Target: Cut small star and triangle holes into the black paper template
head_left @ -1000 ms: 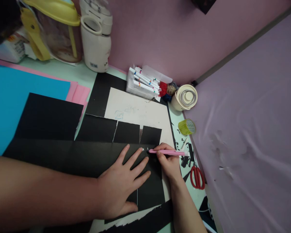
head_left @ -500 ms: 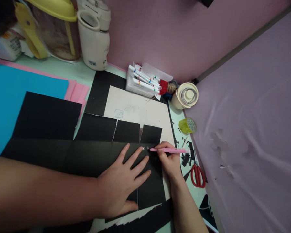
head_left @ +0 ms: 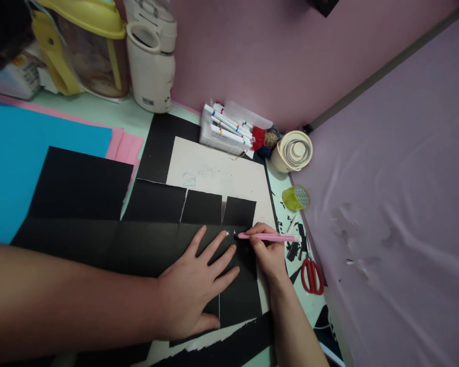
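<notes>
A black sheet of paper [head_left: 145, 244] with flaps cut along its far edge lies over a white board [head_left: 248, 176]. My left hand [head_left: 199, 285] presses flat on the sheet, fingers spread, holding nothing. Pinched in my right hand [head_left: 268, 250] is a slim pink craft knife [head_left: 268, 237], held low and nearly level. Its tip meets the black sheet just beyond my left fingertips. Beside the tip are two small pale cut-outs; the left one [head_left: 227, 233] looks star-shaped. The blade itself is too small to make out.
Red-handled scissors [head_left: 312, 277] and black paper scraps [head_left: 296, 247] lie at the right, near a green tape roll [head_left: 296, 198]. Behind stand a marker box [head_left: 224, 137], a cream lidded container [head_left: 291, 151] and a white bottle [head_left: 152, 71]. Blue paper [head_left: 34, 137] lies left.
The view has shifted a little, so things at the left appear slightly farther right. Both hands keep their places on the sheet, and the knife tip stays by the small cut-outs.
</notes>
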Demonstrator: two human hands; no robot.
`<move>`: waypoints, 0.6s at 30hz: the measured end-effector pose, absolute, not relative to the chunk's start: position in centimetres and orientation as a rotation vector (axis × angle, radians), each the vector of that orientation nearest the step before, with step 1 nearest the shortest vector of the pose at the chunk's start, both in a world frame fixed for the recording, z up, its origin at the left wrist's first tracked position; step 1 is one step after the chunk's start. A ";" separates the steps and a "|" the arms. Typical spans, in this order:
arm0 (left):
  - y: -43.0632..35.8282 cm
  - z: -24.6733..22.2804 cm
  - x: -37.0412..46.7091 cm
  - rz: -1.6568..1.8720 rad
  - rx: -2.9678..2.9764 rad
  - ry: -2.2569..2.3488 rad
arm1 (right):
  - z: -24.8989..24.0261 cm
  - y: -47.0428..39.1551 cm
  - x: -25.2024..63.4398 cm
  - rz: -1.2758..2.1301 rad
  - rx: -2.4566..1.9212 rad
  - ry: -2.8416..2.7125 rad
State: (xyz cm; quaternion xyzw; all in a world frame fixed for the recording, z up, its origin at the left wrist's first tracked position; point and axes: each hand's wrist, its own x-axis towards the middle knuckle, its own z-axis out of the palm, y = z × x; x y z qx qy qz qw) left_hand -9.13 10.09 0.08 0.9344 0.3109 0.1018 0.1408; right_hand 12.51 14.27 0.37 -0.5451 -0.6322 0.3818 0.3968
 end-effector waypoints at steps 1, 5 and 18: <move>10.1 0.1 -9.1 0.292 2.694 0.898 | 0.4 14.3 12.5 0.971 -1.382 -1.599; 10.1 0.1 -9.1 0.296 2.676 0.892 | 0.3 14.3 12.5 0.978 -1.397 -1.598; 10.2 0.2 -9.1 0.296 2.658 0.897 | 0.3 14.5 12.4 0.923 -1.426 -1.629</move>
